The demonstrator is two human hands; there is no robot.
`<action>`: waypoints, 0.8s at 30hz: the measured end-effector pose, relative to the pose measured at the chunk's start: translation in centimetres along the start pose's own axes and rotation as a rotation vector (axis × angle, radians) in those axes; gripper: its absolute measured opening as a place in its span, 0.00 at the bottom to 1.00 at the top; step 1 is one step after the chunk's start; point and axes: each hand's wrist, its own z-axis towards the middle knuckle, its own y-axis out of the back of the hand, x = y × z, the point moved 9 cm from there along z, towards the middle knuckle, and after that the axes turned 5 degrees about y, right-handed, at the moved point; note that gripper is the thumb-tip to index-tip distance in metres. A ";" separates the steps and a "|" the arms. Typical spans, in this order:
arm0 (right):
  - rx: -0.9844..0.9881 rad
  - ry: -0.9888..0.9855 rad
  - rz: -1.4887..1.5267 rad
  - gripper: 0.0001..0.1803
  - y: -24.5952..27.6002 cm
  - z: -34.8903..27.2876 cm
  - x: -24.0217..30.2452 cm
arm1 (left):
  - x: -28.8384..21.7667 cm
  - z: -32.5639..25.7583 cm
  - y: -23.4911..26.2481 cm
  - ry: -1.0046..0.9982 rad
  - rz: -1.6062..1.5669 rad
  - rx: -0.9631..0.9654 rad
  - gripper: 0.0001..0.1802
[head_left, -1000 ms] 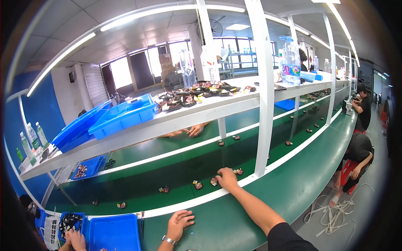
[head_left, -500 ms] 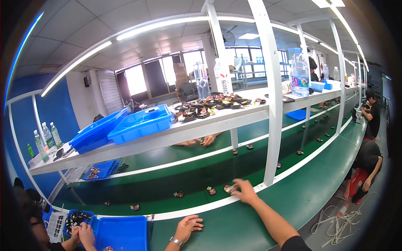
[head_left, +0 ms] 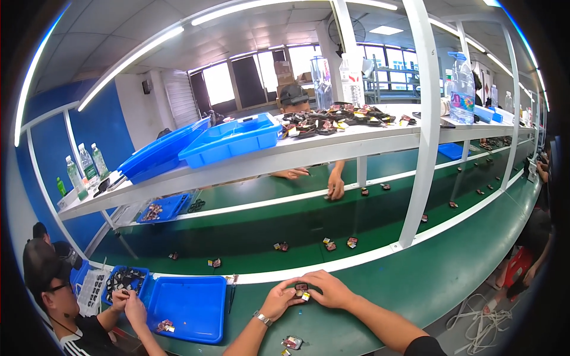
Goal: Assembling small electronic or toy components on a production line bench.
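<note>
My left hand (head_left: 282, 301), with a metal watch on its wrist, and my right hand (head_left: 330, 291) meet above the green bench. Between their fingers sits a small black-framed part (head_left: 301, 288) with a reddish-brown face and a yellow-and-white tab. Both hands are closed on its edges. Close to the lower edge, a similar part (head_left: 291, 342) lies on the bench between my forearms. More such parts (head_left: 352, 242) rest apart from each other on the dark green belt, beyond the white rail.
At left, a person handles something small beside a blue tray (head_left: 187, 308) and a blue bin of black pieces (head_left: 126, 281). A white post (head_left: 417, 148) rises from the rail. The shelf above bears blue trays (head_left: 231, 139), bottles and heaped parts (head_left: 332, 120). Another person's hand (head_left: 336, 188) reaches across the belt.
My right hand has come back from the belt to meet my left, and both now hold the small part. A hand opposite has reached over the belt. The whole view has shifted.
</note>
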 end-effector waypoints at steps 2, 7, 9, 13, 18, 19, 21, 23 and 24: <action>-0.058 -0.118 -0.096 0.22 -0.1 -0.3 -0.2 | -0.3 -0.1 0.1 -0.029 -0.025 -0.035 0.21; -0.114 -0.100 -0.204 0.12 -0.6 0.0 1.2 | -0.2 -0.2 0.1 -0.054 -0.061 -0.032 0.19; -0.131 -0.066 -0.234 0.11 -0.4 -0.1 1.0 | -0.3 -0.2 0.1 -0.069 -0.083 -0.022 0.19; -0.054 -0.021 -0.111 0.10 -0.7 -0.1 -0.2 | 0.2 -0.1 -0.1 -0.015 -0.058 -0.035 0.20; -0.002 -0.007 -0.069 0.08 -1.2 -0.2 -0.5 | 0.4 -0.1 -0.1 -0.001 -0.017 -0.044 0.21; -0.001 -0.038 -0.071 0.08 -1.3 -0.4 -0.9 | 0.2 0.0 -0.3 -0.015 -0.012 -0.021 0.21; -0.002 -0.068 -0.072 0.08 -1.4 -0.5 -1.1 | 0.1 0.0 -0.5 -0.029 -0.006 0.002 0.20; 0.009 -0.107 -0.039 0.07 -1.4 -0.5 -1.1 | 0.2 0.0 -0.5 -0.033 0.009 0.011 0.20; 0.006 -0.105 -0.039 0.07 -1.1 -0.4 -1.1 | 0.3 0.0 -0.3 -0.034 0.011 0.011 0.20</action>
